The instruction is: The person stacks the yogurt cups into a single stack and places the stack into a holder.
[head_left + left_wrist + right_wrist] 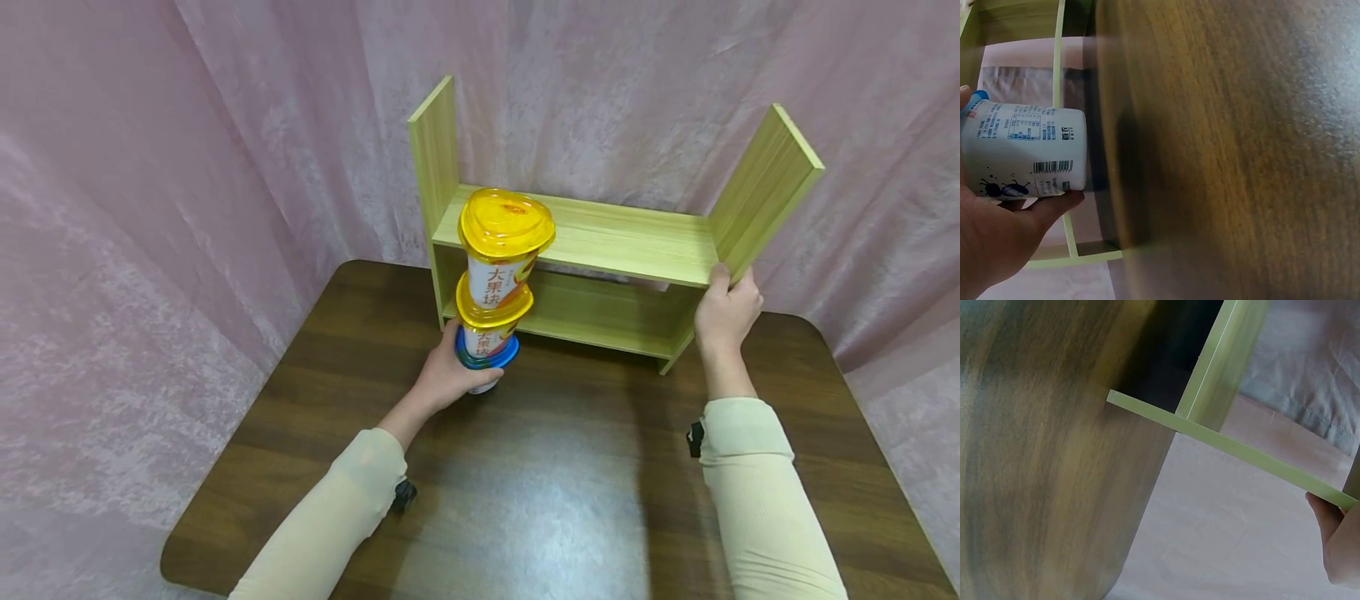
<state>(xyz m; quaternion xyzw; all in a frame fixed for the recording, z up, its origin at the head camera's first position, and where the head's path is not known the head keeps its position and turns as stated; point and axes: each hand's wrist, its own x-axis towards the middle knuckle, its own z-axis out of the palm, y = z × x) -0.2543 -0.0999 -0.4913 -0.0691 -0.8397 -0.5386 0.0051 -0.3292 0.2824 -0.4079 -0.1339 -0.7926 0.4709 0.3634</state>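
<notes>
My left hand point(444, 372) grips the lowest of three stacked fruit cups, the white cup point(1035, 150) with a blue lid point(487, 352). Above it stand a middle cup point(483, 340) with a yellow lid and a top cup point(491, 283) with a yellow lid. The stack is upright in front of the left part of a light wooden shelf point(600, 242). In the left wrist view, the lowest cup's base hangs above the tabletop. My right hand point(726, 310) holds the front edge of the shelf's right side panel point(765, 183), thumb inside.
The shelf has two boards, the lower board point(600, 312) beneath the upper one, and stands at the back of a dark brown wooden table point(525, 483). Behind it hangs a pink curtain point(600, 92). The table's rounded back corners lie on either side of the shelf.
</notes>
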